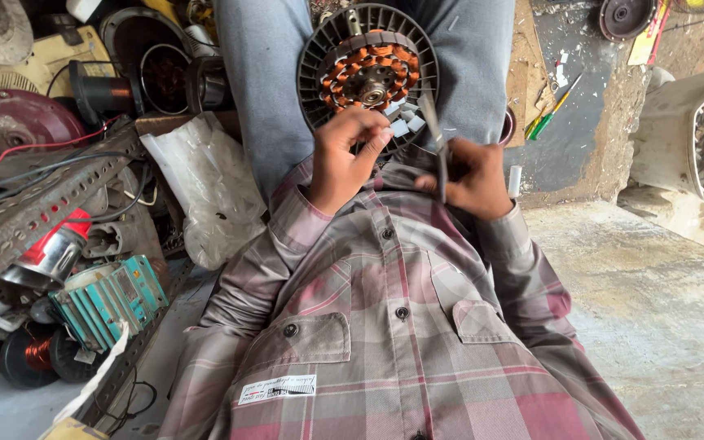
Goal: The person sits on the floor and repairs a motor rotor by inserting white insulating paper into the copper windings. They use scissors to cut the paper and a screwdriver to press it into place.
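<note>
Copper-wound stator (367,69), round and ringed by black plastic fins, rests on the person's lap between the two grey trouser legs (266,73), at the top middle of the view. Its coils gleam orange around a dull metal hub at the centre. Small white paper-like slips (407,124) lie at its lower edge.

The left hand (344,156) bends at the wrist and reaches up to that lower rim, fingers curled together and pinched near the white slips; whether they grip one cannot be told. The right hand (473,178) is closed in a loose fist around a thin grey metal tool (435,138), whose shaft slants up toward the fins.

Both forearms come out of a plaid pink-and-grey shirt (385,342) with buttoned pockets. A crumpled white plastic bag (205,183) lies left of the lap, beside a perforated metal angle bar (34,204). A teal finned motor body (107,297) sits lower left. Rough concrete floor (653,310) spreads on the right.
</note>
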